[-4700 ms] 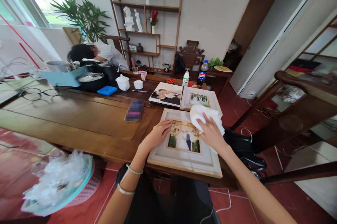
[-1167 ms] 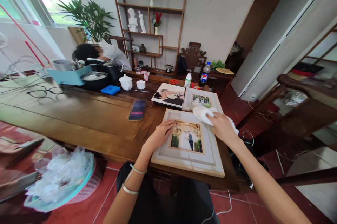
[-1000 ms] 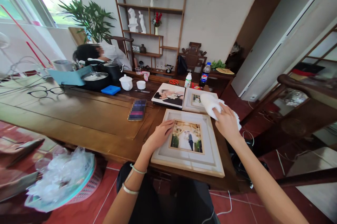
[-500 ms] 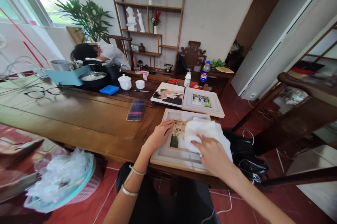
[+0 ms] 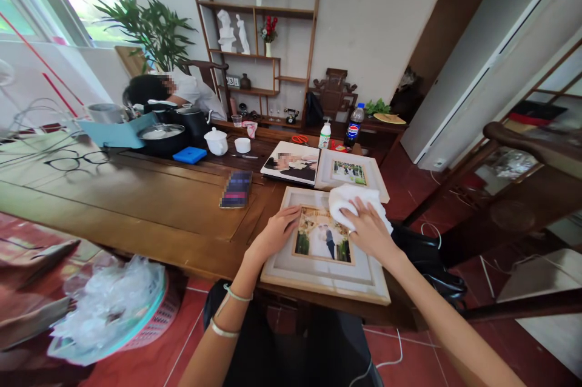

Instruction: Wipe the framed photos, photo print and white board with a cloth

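Note:
A framed photo (image 5: pixel 291 275) in a wide light border lies flat at the table's front edge, its picture showing a couple outdoors. My left hand (image 5: pixel 277 230) rests on its left side, fingers stretched out toward the picture. At the frame's upper right corner, my right hand (image 5: pixel 369 232) presses and holds a bunched white cloth (image 5: pixel 350 196). Just behind lie a second framed photo (image 5: pixel 375 176) and a large unframed-looking print (image 5: pixel 286 162), side by side.
Left of the frame lies a phone (image 5: pixel 235 188) on the wooden table (image 5: pixel 173 205). Farther back stand a cola bottle (image 5: pixel 354 125), a white pump bottle (image 5: pixel 324 136), a white teapot (image 5: pixel 216 141) and pots. A bag-filled basket (image 5: pixel 154 320) is at lower left. A person leans on the table's far side.
My right hand has moved the cloth up and away across the frame to its upper right corner, uncovering the picture. My left hand has stayed in place.

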Demonstrator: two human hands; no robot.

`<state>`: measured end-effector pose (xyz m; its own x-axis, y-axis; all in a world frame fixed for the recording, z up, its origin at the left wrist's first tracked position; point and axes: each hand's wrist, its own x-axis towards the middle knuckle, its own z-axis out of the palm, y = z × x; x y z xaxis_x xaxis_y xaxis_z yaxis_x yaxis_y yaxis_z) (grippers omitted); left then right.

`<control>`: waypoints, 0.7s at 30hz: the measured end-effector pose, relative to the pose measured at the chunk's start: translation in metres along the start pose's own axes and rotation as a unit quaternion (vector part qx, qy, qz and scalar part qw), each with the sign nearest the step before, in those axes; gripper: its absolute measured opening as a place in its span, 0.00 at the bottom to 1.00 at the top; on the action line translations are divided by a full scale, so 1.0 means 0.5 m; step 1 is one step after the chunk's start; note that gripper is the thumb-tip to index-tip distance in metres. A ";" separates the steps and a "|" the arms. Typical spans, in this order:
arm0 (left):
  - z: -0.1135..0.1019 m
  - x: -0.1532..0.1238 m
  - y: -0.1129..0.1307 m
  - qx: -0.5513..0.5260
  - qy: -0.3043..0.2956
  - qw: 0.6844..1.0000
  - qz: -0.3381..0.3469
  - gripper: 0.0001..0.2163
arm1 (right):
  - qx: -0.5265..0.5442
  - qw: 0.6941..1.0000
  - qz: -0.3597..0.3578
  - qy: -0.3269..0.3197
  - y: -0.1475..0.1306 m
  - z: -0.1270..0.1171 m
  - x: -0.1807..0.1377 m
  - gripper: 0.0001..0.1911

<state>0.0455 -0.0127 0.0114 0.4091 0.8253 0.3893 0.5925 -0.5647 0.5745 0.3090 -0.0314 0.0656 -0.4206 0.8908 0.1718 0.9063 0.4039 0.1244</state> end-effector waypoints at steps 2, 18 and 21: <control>0.004 0.001 -0.002 0.001 0.002 1.000 -0.008 0.17 | -0.014 1.000 -0.008 -0.004 0.008 -0.002 0.010 0.32; 0.001 0.002 0.002 0.006 -0.010 1.000 -0.005 0.17 | 0.075 0.993 -0.055 -0.072 -0.088 -0.064 -0.159 0.31; -0.003 0.002 0.005 0.008 -0.014 1.000 -0.002 0.17 | 0.061 0.997 -0.033 -0.030 -0.033 -0.034 -0.089 0.30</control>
<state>0.0463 -0.0134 0.0141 0.4257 0.8274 0.3664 0.6053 -0.5613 0.5643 0.3122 -0.0809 0.0725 -0.4790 0.8711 0.1083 0.8768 0.4806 0.0125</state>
